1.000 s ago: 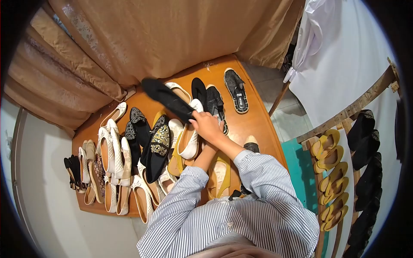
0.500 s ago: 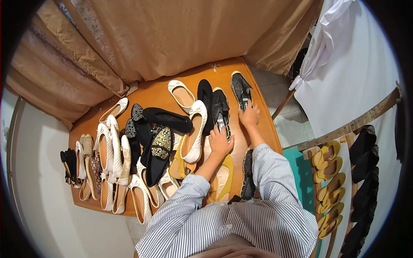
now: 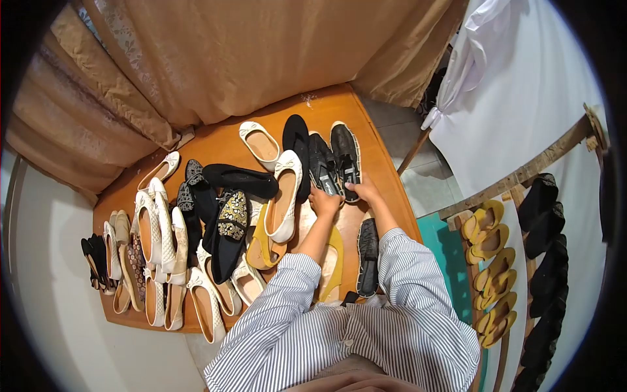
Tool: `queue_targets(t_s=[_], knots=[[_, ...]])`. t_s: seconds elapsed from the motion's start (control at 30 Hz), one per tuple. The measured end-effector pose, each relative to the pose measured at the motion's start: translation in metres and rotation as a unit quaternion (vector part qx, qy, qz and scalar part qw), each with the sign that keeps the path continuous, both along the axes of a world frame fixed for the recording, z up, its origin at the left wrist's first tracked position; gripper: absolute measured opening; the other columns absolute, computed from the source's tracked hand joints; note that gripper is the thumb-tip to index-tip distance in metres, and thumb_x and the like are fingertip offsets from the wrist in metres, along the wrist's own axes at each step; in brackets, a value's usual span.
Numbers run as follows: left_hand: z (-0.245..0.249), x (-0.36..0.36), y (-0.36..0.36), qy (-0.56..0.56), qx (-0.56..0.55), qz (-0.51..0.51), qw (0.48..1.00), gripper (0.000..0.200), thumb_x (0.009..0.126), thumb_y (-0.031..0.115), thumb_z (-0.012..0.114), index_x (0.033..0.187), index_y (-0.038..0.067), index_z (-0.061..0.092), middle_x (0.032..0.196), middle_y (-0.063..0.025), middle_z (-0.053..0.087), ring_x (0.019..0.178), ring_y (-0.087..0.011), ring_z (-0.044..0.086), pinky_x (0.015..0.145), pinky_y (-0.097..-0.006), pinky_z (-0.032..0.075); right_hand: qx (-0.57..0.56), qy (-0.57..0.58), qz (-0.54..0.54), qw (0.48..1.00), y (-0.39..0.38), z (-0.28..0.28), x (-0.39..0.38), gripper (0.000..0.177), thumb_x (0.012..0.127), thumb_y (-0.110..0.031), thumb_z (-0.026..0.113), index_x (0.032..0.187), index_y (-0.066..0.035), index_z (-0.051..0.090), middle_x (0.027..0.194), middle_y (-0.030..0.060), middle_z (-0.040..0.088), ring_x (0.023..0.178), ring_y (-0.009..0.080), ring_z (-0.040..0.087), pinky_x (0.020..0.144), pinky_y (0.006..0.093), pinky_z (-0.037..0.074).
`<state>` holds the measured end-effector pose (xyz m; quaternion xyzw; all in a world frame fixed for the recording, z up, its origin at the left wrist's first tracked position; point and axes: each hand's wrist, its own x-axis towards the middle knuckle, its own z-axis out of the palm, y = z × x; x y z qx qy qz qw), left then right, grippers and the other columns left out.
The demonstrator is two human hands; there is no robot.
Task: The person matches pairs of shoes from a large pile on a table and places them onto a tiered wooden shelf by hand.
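Two black espadrilles with pale soles lie side by side on the orange table (image 3: 382, 176). My left hand (image 3: 324, 201) is closed round the heel of the left espadrille (image 3: 321, 160). At the heel of the right espadrille (image 3: 345, 147), my right hand (image 3: 364, 189) grips the edge with its fingers. A plain black flat (image 3: 297, 140) lies just left of the pair, beside a white flat with a bow (image 3: 285, 196). Nearer my body are a yellow flat (image 3: 334, 261) and another black espadrille (image 3: 368, 255).
Many white, black and patterned shoes, among them a black-and-gold one (image 3: 232, 219), crowd the table's left half. A rack at the right holds yellow flats (image 3: 493, 242) and black shoes (image 3: 542, 235). Brown curtains (image 3: 248, 52) hang behind the table; a white cloth (image 3: 522, 85) hangs at the right.
The right espadrille has moved left, up against the other one, with my right hand on it. Its fingers have closed on the heel. The whole view has shifted slightly.
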<state>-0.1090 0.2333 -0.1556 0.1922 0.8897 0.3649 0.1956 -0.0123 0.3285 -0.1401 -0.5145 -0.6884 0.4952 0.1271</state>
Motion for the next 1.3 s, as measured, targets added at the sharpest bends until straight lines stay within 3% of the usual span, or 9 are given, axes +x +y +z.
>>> queue_targets(t_s=[0.03,0.1,0.17,0.27,0.6,0.77,0.87,0.97,1.3], knots=[[0.002,-0.011,0.001,-0.107,0.029,-0.056,0.992,0.072,0.051,0.009,0.079,0.112,-0.003,0.044,0.103,-0.016,0.059,0.092,-0.0316,0.058,0.079,-0.037,0.048,-0.044,0.103,-0.012,0.994,0.0,-0.004,0.002,0.047,0.071,-0.014,0.069,0.11,0.002,0.05,0.099,0.0169,0.062,0.089,0.0235,0.059,0.081,0.0323,0.045],[0.005,-0.016,-0.004,-0.295,0.229,-0.102,0.922,0.06,0.058,-0.001,0.073,0.112,-0.003,0.046,0.099,-0.0116,0.061,0.084,-0.0276,0.061,0.076,-0.0326,0.05,-0.034,0.119,-0.008,0.992,-0.002,0.0,0.009,0.032,0.08,-0.009,0.061,0.109,0.002,0.054,0.097,0.0127,0.062,0.087,0.0192,0.058,0.079,0.0299,0.045],[0.011,-0.021,-0.01,-0.448,0.229,-0.102,0.858,0.045,0.072,-0.003,0.063,0.113,-0.002,0.045,0.099,-0.012,0.059,0.085,-0.0257,0.06,0.074,-0.0363,0.052,-0.154,0.185,-0.049,0.969,-0.009,0.015,0.017,0.031,0.084,-0.009,0.056,0.112,0.001,0.052,0.097,0.0114,0.062,0.087,0.0193,0.058,0.078,0.0301,0.045],[0.038,-0.017,-0.027,-0.506,0.26,-0.09,0.817,0.037,0.079,0.0,0.059,0.113,-0.003,0.045,0.101,-0.0138,0.057,0.089,-0.0261,0.059,0.075,-0.0383,0.053,-0.173,0.253,-0.061,0.95,-0.024,0.021,0.024,0.032,0.086,-0.009,0.053,0.116,0.0,0.049,0.1,0.01,0.06,0.085,0.0189,0.058,0.078,0.0303,0.046],[0.047,-0.019,-0.06,-0.706,0.383,-0.189,0.565,0.027,0.084,0.005,0.053,0.11,-0.001,0.048,0.099,-0.0126,0.058,0.083,-0.0217,0.061,0.069,-0.0315,0.053,-0.206,0.334,-0.076,0.917,-0.061,0.056,0.056,0.03,0.089,-0.015,0.049,0.117,-0.006,0.048,0.099,0.0079,0.06,0.086,0.0189,0.059,0.073,0.0361,0.049],[0.074,-0.018,-0.076,-0.715,0.405,-0.207,0.531,0.025,0.083,0.006,0.054,0.109,0.005,0.051,0.099,-0.0098,0.059,0.085,-0.0213,0.059,0.068,-0.0341,0.051,-0.186,0.4,-0.058,0.896,-0.084,0.085,0.058,0.031,0.089,-0.017,0.051,0.117,-0.004,0.047,0.099,0.0076,0.06,0.086,0.0191,0.06,0.073,0.0347,0.049],[0.096,-0.017,-0.089,-0.622,0.379,-0.251,0.638,0.043,0.081,0.001,0.055,0.119,0.012,0.039,0.109,-0.007,0.054,0.095,-0.0212,0.057,0.075,-0.0359,0.05,-0.144,0.417,-0.084,0.894,-0.104,0.098,0.059,0.034,0.087,-0.013,0.052,0.119,-0.002,0.044,0.103,0.0085,0.057,0.09,0.018,0.058,0.076,0.0325,0.049],[0.105,-0.012,-0.097,-0.583,0.398,-0.269,0.655,0.047,0.08,-0.001,0.054,0.122,0.012,0.037,0.11,-0.0078,0.053,0.096,-0.0213,0.056,0.08,-0.0375,0.05,-0.102,0.458,-0.1,0.877,-0.121,0.1,0.062,0.037,0.086,-0.01,0.054,0.12,-0.001,0.042,0.106,0.0086,0.056,0.092,0.017,0.057,0.078,0.0317,0.048],[0.097,0.007,-0.112,-0.583,0.384,-0.331,0.635,0.061,0.074,-0.006,0.056,0.127,0.012,0.03,0.109,-0.0064,0.051,0.099,-0.0203,0.054,0.085,-0.0369,0.047,-0.1,0.498,-0.178,0.843,-0.17,0.093,0.092,0.034,0.087,-0.013,0.054,0.117,-0.001,0.043,0.102,0.008,0.057,0.089,0.017,0.058,0.078,0.0297,0.048]])
